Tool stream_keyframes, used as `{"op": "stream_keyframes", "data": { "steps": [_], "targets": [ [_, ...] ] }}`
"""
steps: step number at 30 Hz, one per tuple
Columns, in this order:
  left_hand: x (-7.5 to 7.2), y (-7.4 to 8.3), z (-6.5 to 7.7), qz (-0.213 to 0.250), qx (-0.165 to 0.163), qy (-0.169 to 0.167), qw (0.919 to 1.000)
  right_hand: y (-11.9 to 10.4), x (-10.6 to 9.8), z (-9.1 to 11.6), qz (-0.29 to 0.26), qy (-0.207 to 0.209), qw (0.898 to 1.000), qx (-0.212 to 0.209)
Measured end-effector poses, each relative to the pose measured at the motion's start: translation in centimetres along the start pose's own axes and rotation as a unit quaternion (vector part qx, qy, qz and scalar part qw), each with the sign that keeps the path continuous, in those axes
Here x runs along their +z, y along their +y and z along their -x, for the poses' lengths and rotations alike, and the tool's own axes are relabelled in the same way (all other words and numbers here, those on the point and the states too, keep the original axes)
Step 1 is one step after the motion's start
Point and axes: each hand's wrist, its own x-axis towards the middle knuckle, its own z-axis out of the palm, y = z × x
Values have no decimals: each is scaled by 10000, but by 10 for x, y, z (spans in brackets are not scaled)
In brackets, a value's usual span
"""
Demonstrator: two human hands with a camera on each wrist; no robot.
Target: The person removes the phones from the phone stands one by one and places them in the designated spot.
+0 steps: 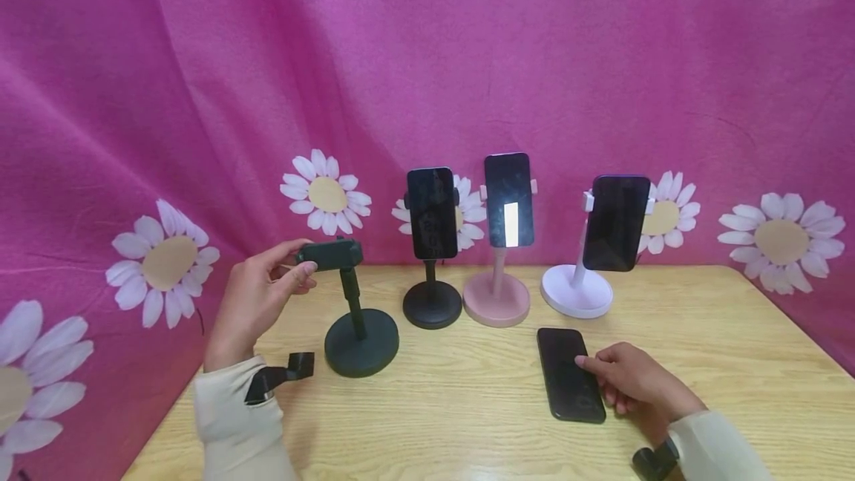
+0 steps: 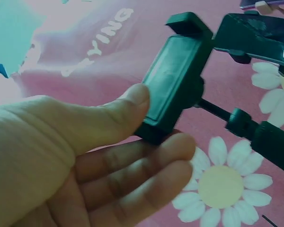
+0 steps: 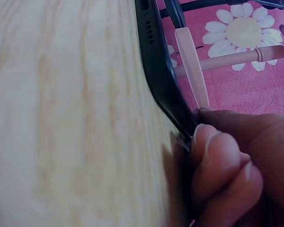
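At the left of the table, my left hand (image 1: pixel 250 299) grips the left end of the holder clamp on a dark green phone stand (image 1: pixel 361 344). In the left wrist view the thumb lies on the face of the clamp (image 2: pixel 173 78), with the fingers behind its end; no phone is in it. My right hand (image 1: pixel 634 377) pinches the right long edge of a black smartphone (image 1: pixel 568 384) lying screen up on the table. Its thumb rests on the screen and its fingers curl at the side, as the right wrist view shows beside the phone's edge (image 3: pixel 156 71).
Behind stand a black phone stand (image 1: pixel 433 306), a pink one (image 1: pixel 497 299) and a white one (image 1: pixel 577 292), each holding an upright phone. A magenta cloth (image 1: pixel 427 58) with white daisies hangs behind the wooden table (image 1: pixel 454 407).
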Motion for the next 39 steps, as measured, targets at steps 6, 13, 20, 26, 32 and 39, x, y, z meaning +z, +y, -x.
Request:
{"op": "stream_keyframes", "data": {
  "steps": [6,13,20,26,32,39],
  "targets": [
    [4,-7,-6,191,-113,250,9994,0,0,1,-104,-88,9998,-175],
    [12,-17,-18,186,-58,514,9985,0,-1,-1,-200,-138,9994,-264],
    [14,-25,-34,-193,140,588,9980,1,-1,-1,-257,-167,9992,-244],
    [16,-31,-51,-276,255,686,9969,2,-1,0,-276,-175,9990,-305],
    [14,-35,-61,-230,157,476,9985,1,-1,0,-239,-168,9990,-332],
    [18,-39,-71,-157,205,428,9987,0,-1,2,-187,-167,9995,-187]
  ]
}}
